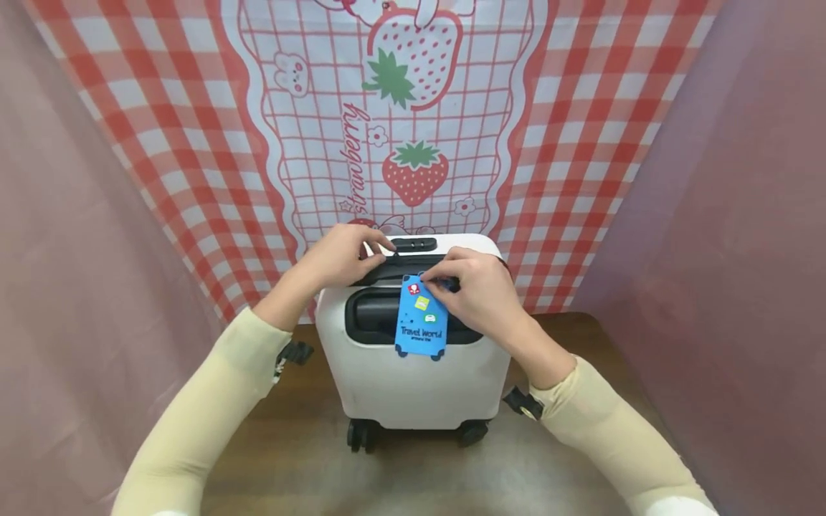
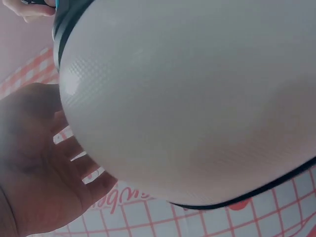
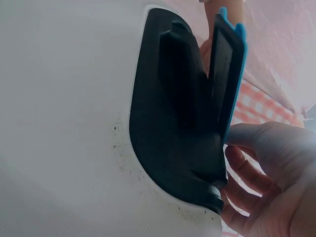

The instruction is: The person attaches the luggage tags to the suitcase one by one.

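A white hard-shell suitcase [image 1: 413,387] stands upright with a black zipper band [image 1: 419,262] across its top. A blue luggage tag [image 1: 421,322], printed "Travel World" with small colored badges, hangs in front of the recessed black handle [image 1: 371,313]. My right hand [image 1: 480,290] pinches the tag near its upper edge between thumb and index finger. In the right wrist view the tag [image 3: 228,74] shows its dark back and blue rim. At the top left, my left hand [image 1: 342,254] pinches a small black zipper pull [image 1: 396,254]. The left wrist view hides those fingertips behind the shell.
A black combination lock [image 1: 415,244] sits behind the zipper band. Black wheels [image 1: 363,435] stand on the brown wooden surface [image 1: 271,430]. Behind hangs a red-and-white checked strawberry cloth [image 1: 568,143], with pinkish curtains [image 1: 723,215] on both sides.
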### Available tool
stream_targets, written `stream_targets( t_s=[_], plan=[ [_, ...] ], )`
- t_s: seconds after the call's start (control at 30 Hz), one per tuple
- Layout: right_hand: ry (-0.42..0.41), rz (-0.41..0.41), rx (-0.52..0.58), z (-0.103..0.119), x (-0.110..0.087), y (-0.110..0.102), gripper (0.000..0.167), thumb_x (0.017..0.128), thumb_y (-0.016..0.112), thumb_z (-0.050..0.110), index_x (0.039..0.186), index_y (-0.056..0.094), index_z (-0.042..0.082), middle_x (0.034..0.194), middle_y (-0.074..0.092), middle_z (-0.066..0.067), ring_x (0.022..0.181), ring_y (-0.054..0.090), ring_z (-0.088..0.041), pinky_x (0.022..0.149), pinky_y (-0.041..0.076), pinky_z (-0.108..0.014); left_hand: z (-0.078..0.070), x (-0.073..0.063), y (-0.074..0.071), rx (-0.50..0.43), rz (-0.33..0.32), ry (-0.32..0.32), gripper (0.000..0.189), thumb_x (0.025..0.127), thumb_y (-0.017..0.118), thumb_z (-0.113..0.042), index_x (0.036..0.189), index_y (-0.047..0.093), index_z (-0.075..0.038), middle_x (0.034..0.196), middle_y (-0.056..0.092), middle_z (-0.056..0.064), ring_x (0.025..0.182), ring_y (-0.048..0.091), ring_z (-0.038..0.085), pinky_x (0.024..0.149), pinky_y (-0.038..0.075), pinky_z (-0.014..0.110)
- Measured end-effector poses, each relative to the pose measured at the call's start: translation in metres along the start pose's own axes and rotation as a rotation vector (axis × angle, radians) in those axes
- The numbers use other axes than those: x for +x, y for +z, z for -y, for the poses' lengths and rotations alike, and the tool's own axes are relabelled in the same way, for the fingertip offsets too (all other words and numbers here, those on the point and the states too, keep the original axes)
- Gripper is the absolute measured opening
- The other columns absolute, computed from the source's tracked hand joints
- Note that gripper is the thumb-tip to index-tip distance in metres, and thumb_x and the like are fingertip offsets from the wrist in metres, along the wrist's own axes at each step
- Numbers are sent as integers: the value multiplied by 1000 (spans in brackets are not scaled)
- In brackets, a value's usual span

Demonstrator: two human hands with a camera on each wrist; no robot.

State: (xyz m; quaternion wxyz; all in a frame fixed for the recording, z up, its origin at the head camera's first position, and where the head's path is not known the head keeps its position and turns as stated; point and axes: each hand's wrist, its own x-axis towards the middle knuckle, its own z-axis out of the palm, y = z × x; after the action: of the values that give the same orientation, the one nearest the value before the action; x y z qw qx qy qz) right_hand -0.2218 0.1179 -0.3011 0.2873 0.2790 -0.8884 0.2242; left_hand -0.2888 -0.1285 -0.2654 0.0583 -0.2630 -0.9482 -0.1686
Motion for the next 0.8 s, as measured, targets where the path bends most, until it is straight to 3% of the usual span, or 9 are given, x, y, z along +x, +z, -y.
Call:
stream_targets(
  t_s=[0.17,0.3,0.4,0.5,0.63,0.8],
  plan=[
    [4,23,-8,2,7,6,17,89,87,19,105,86,14,94,77,-4,80,66,-17,70,58,-33,-1,8,-3,27,86,-4,28,102,70,-17,129,78,-18,129,74,13,89,66,23,83,57,38],
    [3,29,10,3,11,7,16,90,86,18,105,86,13,96,78,-5,83,69,-18,73,60,-35,-3,13,-4,20,93,3,34,102,70,-17,135,75,-20,129,70,14,91,66,25,84,57,40],
    [-2,44,27,4,14,8,15,90,86,18,104,86,14,98,78,-5,85,69,-19,73,60,-35,-4,15,-3,36,100,9,35,102,70,-19,138,74,-21,137,66,15,99,67,27,93,58,44],
    [-8,66,43,4,16,9,14,90,86,18,104,86,15,98,77,-4,85,69,-19,73,59,-35,-3,17,-2,63,103,26,28,102,72,-19,128,79,-19,142,64,15,102,66,27,97,58,45],
    [-25,86,67,1,21,8,16,91,85,18,106,85,13,99,78,-5,87,71,-18,77,62,-35,-2,18,-2,82,99,42,14,101,72,-19,111,80,-13,131,66,13,96,66,24,89,59,41],
    [-22,94,150,-7,25,7,19,93,84,18,111,81,11,103,79,-5,85,72,-17,82,63,-36,-3,18,-2,71,97,61,11,105,66,-18,111,69,-9,117,70,10,96,63,23,89,57,41]
  ],
)
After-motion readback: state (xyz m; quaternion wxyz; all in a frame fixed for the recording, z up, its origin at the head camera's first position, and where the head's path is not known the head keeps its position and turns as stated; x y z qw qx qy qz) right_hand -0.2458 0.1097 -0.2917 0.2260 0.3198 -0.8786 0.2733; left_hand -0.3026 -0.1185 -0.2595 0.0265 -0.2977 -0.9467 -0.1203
